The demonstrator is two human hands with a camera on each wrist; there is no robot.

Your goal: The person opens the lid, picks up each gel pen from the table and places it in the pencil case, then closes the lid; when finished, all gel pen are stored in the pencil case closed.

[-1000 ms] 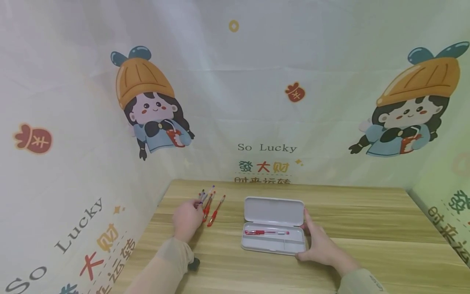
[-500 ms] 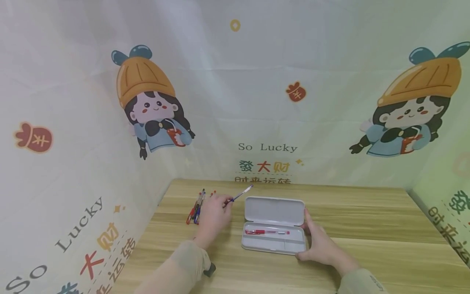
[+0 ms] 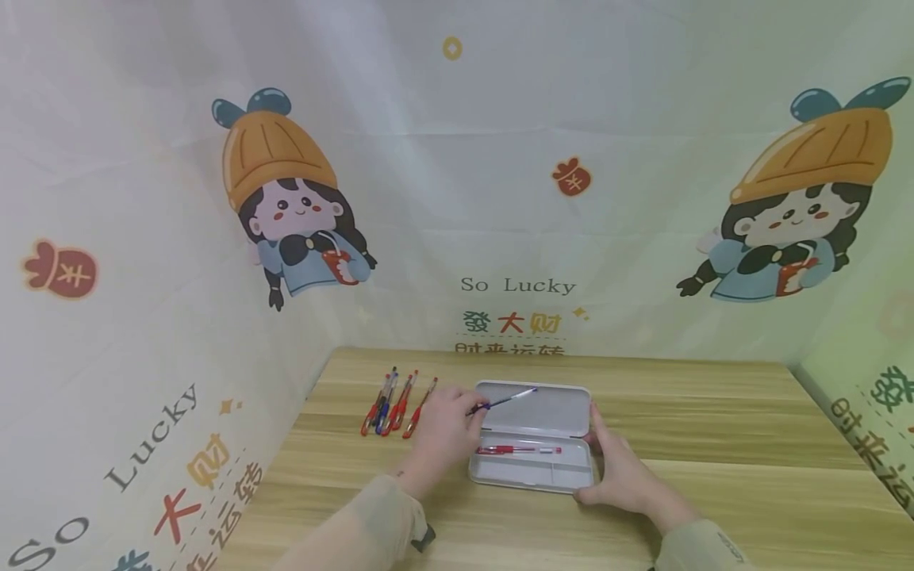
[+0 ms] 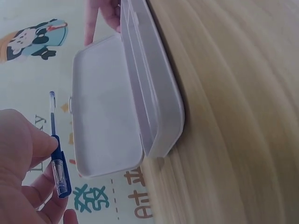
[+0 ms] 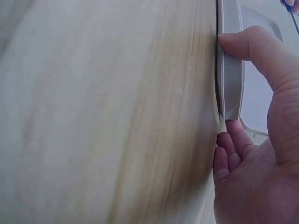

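My left hand (image 3: pixel 446 432) pinches a blue gel pen (image 4: pixel 60 170) between thumb and fingers, its clear end pointing up and away. In the head view the pen crosses in front of the raised lid of an opened grey-white pencil case (image 3: pixel 510 473). A red pen (image 3: pixel 507 450) lies in the case's long rear compartment. At the case's right end, my right hand (image 3: pixel 628 476) grips it, thumb on the front wall and fingers round toward the back. The right wrist view shows that thumb pressed on the case wall (image 5: pixel 232 86).
Several red and blue pens (image 3: pixel 385 408) lie side by side on the wooden table (image 3: pixel 714 444), left of the case. A printed cloth (image 3: pixel 457 198) hangs behind and at both sides of the table.
My left hand has come away from the pens and moved right with the blue pen, up to the pencil case's left end. The right hand stays at the case.
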